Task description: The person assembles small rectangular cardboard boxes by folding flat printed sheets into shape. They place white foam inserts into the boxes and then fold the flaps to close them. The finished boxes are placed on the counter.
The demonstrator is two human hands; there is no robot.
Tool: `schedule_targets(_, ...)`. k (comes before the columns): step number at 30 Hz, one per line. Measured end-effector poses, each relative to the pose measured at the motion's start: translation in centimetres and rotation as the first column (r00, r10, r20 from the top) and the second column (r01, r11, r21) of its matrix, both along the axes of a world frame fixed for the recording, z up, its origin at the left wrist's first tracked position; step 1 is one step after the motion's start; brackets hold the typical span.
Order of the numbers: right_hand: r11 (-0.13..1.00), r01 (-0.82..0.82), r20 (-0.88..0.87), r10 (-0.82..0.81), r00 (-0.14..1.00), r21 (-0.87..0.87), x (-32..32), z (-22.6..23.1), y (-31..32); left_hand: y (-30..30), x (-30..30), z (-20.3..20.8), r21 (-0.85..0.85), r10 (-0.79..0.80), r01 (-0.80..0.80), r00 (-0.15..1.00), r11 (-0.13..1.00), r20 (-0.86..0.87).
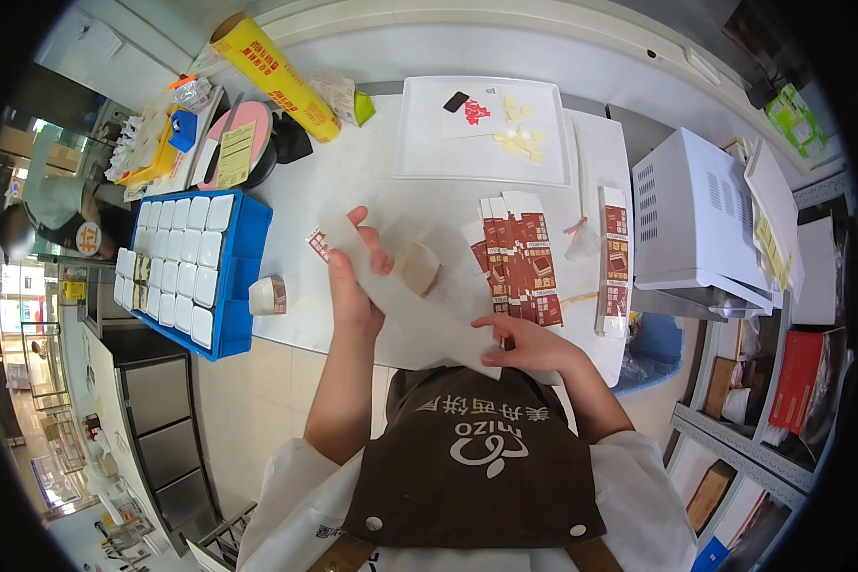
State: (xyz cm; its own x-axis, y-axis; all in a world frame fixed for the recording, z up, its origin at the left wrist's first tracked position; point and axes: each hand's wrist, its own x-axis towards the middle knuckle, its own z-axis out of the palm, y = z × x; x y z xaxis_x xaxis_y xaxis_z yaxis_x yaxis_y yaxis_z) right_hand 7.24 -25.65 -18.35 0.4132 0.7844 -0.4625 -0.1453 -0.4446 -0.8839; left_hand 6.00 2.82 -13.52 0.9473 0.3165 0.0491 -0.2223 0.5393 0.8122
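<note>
A translucent whitish plastic sheet or bag (439,329) is stretched between my hands above the near edge of the white table. My left hand (355,286) has its thumb on one side of it and curled fingers on the other. A small red-and-white printed label (317,240) shows at the sheet's far left corner. My right hand (529,343) pinches the sheet's right edge. Through or beside the film shows a small pale container (417,268). Left of my left hand stands another small white-lidded container (268,296) with a printed side.
A blue crate (231,276) of white-lidded containers sits at left. Printed red-and-white cardboard sleeves (524,262) lie right of my hands. Behind are a white tray (486,170) with small pale pieces and a yellow film roll (275,76). A white machine (686,205) stands at right.
</note>
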Motion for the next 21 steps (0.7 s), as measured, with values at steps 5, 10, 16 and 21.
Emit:
schedule_targets(5,0.972,0.120,-0.192,-0.081,0.978,0.201,-0.1,0.6,-2.0,0.8,-1.1,2.4,-0.132,-0.012,0.019,0.999,0.991,0.049)
schedule_targets(10,0.940,0.255,0.265,-0.311,0.913,0.226,-1.0,-0.3,0.3,0.3,-1.5,3.2,-0.276,-0.080,0.098,0.994,0.956,0.074)
schedule_targets(16,0.966,0.141,-0.080,-0.126,0.989,0.219,-2.1,0.7,3.4,1.4,-0.9,4.4,-0.496,-0.088,0.252,0.940,0.831,0.330)
schedule_targets(21,0.941,0.075,-0.079,-0.051,0.996,0.330,-0.3,3.0,2.5,3.2,-1.8,4.0,-0.551,-0.048,0.241,0.939,0.799,0.341)
